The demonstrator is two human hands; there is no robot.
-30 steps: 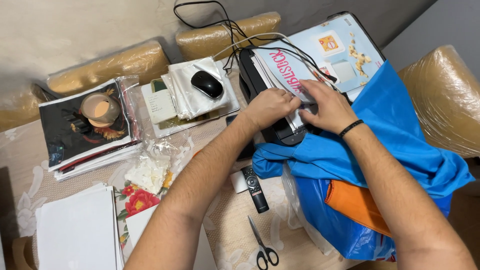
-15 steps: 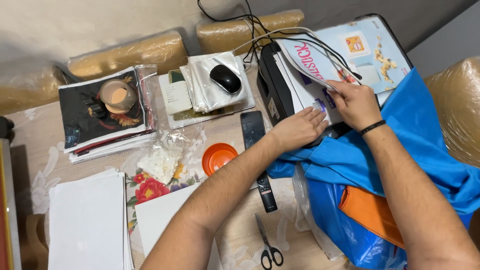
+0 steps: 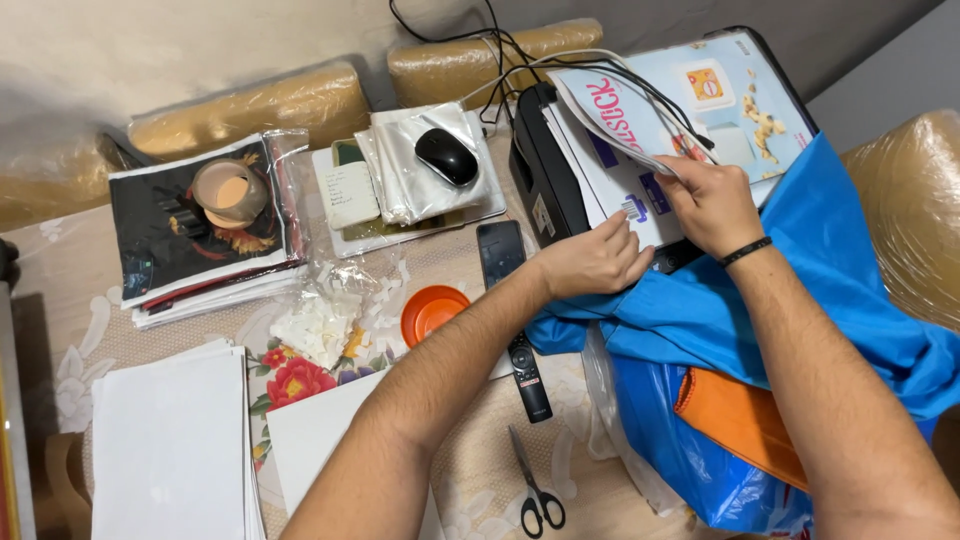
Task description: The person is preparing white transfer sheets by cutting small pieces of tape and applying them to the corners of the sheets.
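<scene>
My left hand [image 3: 592,262] rests on the edge of a blue cloth [image 3: 760,300] that lies in front of a black printer [image 3: 545,175], its fingertips touching the white sheet [image 3: 625,185] on the printer. My right hand [image 3: 712,205], with a black band on the wrist, grips the lower edge of the curled printed sheets [image 3: 620,120] stacked there. Both forearms cross the table from the lower edge of the view. A black cable [image 3: 560,65] runs over the sheets.
A phone [image 3: 499,252], an orange bowl [image 3: 432,312], a black remote [image 3: 528,375] and scissors [image 3: 535,490] lie near my left arm. A mouse [image 3: 446,156] sits on plastic sleeves. White paper stacks [image 3: 170,445] lie at left. An orange cloth [image 3: 740,415] sits in a blue bag [image 3: 680,450].
The view has shifted, showing more of the table at left. My left hand slid up from the blue cloth toward the printer's sheet; my right hand stays on the paper stack.
</scene>
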